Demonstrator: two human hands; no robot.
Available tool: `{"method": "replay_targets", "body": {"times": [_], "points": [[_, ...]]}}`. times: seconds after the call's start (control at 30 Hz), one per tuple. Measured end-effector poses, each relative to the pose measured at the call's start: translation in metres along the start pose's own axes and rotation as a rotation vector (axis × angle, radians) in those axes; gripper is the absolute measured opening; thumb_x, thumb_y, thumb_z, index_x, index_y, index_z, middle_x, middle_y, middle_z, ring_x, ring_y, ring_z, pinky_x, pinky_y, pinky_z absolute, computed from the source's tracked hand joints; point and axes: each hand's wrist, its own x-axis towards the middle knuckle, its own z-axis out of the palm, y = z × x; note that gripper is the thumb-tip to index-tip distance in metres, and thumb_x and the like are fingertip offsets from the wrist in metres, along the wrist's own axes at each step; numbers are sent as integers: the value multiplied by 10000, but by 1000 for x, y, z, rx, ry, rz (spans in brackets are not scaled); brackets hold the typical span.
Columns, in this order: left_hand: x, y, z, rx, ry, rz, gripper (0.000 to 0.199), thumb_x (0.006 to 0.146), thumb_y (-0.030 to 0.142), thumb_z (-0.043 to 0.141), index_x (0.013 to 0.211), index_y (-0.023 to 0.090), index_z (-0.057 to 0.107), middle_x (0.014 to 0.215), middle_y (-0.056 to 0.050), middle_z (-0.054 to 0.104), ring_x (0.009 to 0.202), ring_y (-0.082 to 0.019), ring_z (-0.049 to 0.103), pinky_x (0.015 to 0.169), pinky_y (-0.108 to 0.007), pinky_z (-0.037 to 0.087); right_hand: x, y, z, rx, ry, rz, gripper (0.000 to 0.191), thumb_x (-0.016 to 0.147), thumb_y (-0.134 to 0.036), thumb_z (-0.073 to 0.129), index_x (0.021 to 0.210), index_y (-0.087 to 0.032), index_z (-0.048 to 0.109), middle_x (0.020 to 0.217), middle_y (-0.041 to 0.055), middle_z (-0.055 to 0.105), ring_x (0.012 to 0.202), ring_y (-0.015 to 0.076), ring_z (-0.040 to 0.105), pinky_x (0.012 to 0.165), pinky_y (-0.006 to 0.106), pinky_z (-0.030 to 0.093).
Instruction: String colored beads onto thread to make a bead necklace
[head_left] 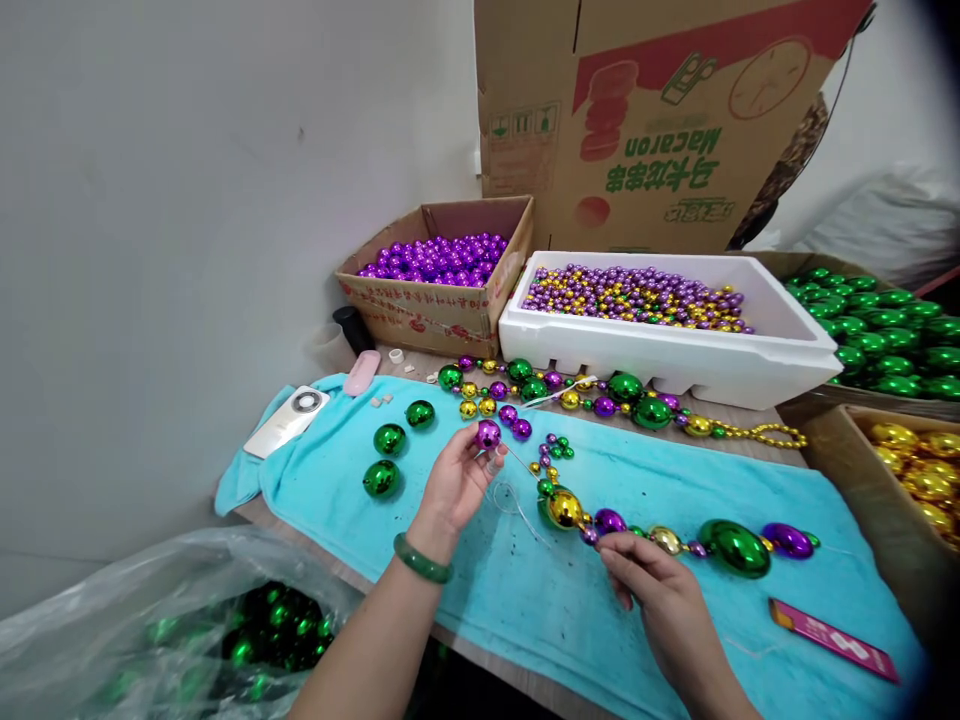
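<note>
Between the fingers of my left hand (459, 485) is a shiny purple bead (488, 435), with a thin clear string running from it toward the right. My right hand (660, 590) pinches a strand of beads (664, 540) near a small purple bead. That strand carries large green, gold and purple beads and lies across the blue towel (577, 610). Loose purple beads (521, 429) and small green beads (559, 447) rest close to my left hand. Several large green beads (389, 440) sit to its left. A loop of the string curls below the purple bead.
Behind the towel lies a finished-looking bead necklace (624, 388). Farther back stand a carton of purple beads (420, 315) and a white foam box (667, 365) of small mixed beads. Cartons of green and gold beads (919, 470) flank the right. A phone (287, 422) lies left.
</note>
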Motion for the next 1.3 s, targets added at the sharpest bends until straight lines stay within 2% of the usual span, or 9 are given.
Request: {"method": "replay_targets", "body": {"times": [0.3,0.57,0.8,0.93,1.0,1.07,1.17,1.23,1.3], "points": [[0,-1,-8,21,-12,23,95,776,188,604,837,116,597,790,-45,650,635,-135,636,537,-207,507,-2,4,-1,-5,-1,-8,289,633,-425,743,728,-157,693,515,-24,489,449,94,401,429,224,304],[-12,1,-10,277,-92,173,349,709,228,702,1036,158,604,871,-27,609,701,-108,593,591,-206,462,0,0,-3,-57,11,11,292,603,-425,746,689,-152,690,499,-19,486,443,94,392,417,224,288],[-24,-10,-4,452,-222,168,454,650,178,752,1069,202,581,929,-15,579,797,-108,550,683,-217,435,4,-1,1,-35,-6,-29,308,597,-425,759,717,-150,692,484,-27,489,436,97,415,433,229,312],[-30,-18,-4,480,-300,153,470,628,173,776,1055,213,583,984,-19,598,849,-113,554,751,-221,430,4,4,7,5,-30,50,334,569,-439,786,689,-152,664,475,-24,513,421,101,435,429,232,331],[-27,-18,-8,500,-375,123,458,646,241,775,1064,206,593,1020,-42,605,870,-134,562,758,-238,440,2,5,9,60,-61,96,331,562,-430,799,673,-158,648,485,-20,529,427,101,444,426,229,339],[-17,-15,-14,544,-437,116,399,746,405,673,1069,179,606,1061,-88,606,876,-166,572,732,-268,460,0,5,9,130,-80,121,312,570,-406,808,682,-162,649,503,-19,540,448,99,453,431,219,346],[9,-14,-22,877,-322,266,369,870,447,459,1016,156,634,1032,-108,625,848,-181,580,710,-297,473,-2,3,5,209,-72,144,293,567,-374,822,692,-165,660,513,-19,544,465,94,458,432,206,347],[27,-21,-25,1276,-217,416,233,849,313,501,941,168,658,971,-83,644,872,-187,580,788,-320,466,-3,2,0,243,-49,150,293,558,-362,830,704,-166,669,518,-17,551,459,91,457,426,202,340],[39,-33,-24,1544,-208,486,149,794,207,543,858,177,673,922,-69,650,910,-203,578,879,-349,437,-2,1,-3,264,-23,138,290,559,-351,832,720,-167,676,525,-15,558,458,91,459,427,204,342]]}}
